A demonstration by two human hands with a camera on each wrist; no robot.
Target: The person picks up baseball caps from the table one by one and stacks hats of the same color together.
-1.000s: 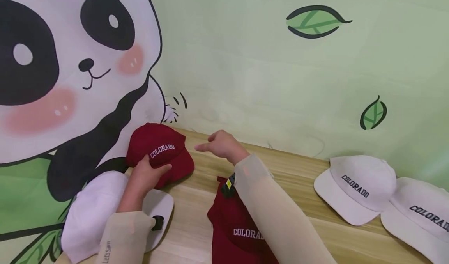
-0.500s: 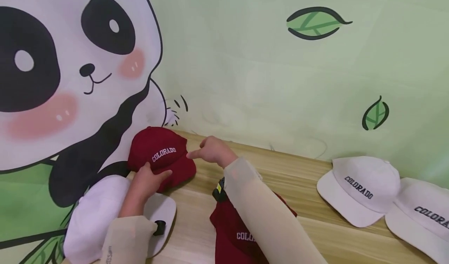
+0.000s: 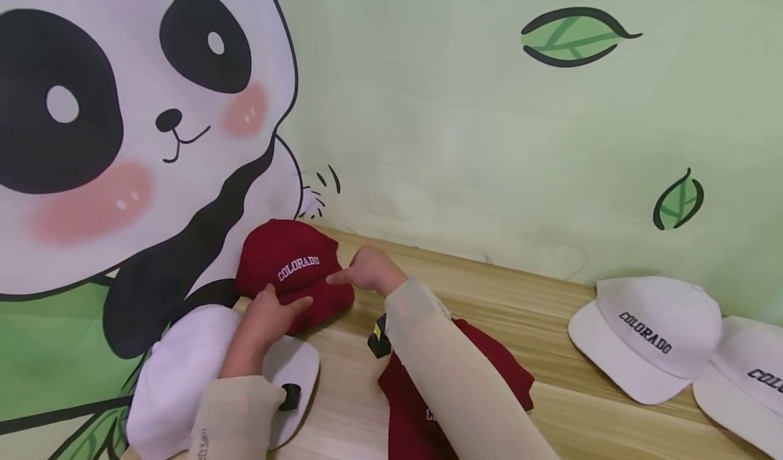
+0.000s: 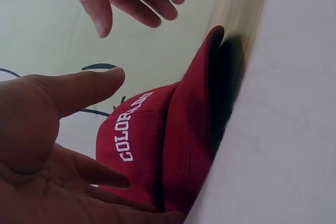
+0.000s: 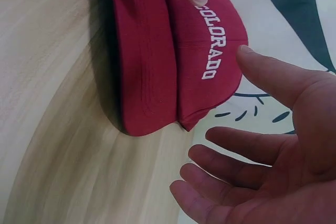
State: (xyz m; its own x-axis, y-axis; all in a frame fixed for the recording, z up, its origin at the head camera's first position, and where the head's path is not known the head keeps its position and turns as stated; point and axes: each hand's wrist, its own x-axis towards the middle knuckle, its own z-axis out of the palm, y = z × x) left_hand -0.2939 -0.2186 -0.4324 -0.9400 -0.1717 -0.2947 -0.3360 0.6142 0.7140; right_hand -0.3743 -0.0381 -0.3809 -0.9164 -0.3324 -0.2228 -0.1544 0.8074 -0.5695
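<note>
A dark red baseball cap [image 3: 263, 253] with white COLORADO lettering sits on the wooden table against the panda backdrop, its brim toward the person. At the cap's near left side is my left hand [image 3: 263, 324], thumb stretched out; the left wrist view shows its fingers [image 4: 100, 174] straight and reaching along the cap's side. My right hand [image 3: 372, 270] is by the brim's right end in the head view. Seen from the right wrist, that hand's palm faces the cap, with thumb and fingers [image 5: 241, 145] spread and apart from the cloth.
A white cap [image 3: 183, 372] lies under the left forearm. Below the right forearm is another red cap [image 3: 492, 355], partly covered. To the right stand a white COLORADO cap [image 3: 660, 317] and a second white cap [image 3: 749, 358] overlapping it. The printed backdrop [image 3: 428, 107] rises behind the table.
My right hand has come left and down toward the far red cap's right side. My left hand has stayed by the cap. The head view has shifted slightly.
</note>
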